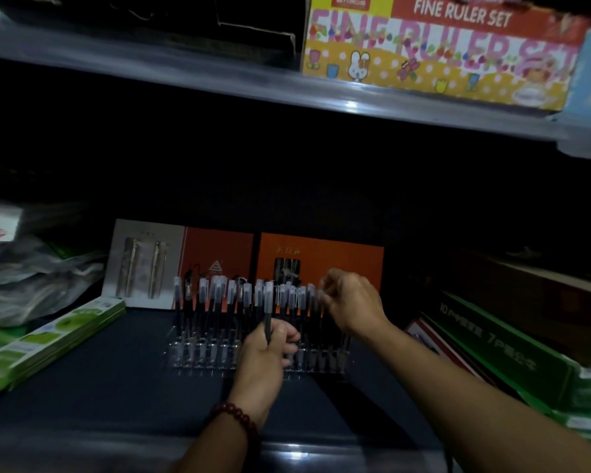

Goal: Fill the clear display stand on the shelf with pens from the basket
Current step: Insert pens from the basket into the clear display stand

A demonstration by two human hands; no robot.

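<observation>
Head view, stocking a dim shelf bay. The dark shelf (116, 387) fills the lower half of the field. On the tier above, at 1 o'clock, stands a box printed "FINE RULER SET" (440, 52). Two orange boxes (321, 254) lean upright at the back of the shelf, just past centre. Flat green packs (48, 339) lie at 8 o'clock.

The clear display stand (198, 356) sits just below centre, before the orange boxes. It already carries a row of capped pens (219, 295), standing upright. The basket is out of view.

The right hand (350, 305), at 3 o'clock of the stand, has curled fingers at the cap tops. Whether it pinches one cannot be told through blur. The left hand (267, 349), at the stand's 6 o'clock edge, grips one dark pen (268, 315) upright by its lower barrel.

Handling, as judged: a pen is light, stiff and smooth. A barrel hold is likely safer than the frosted cap, which may pull off. The thin stand could slide if pushed.
</observation>
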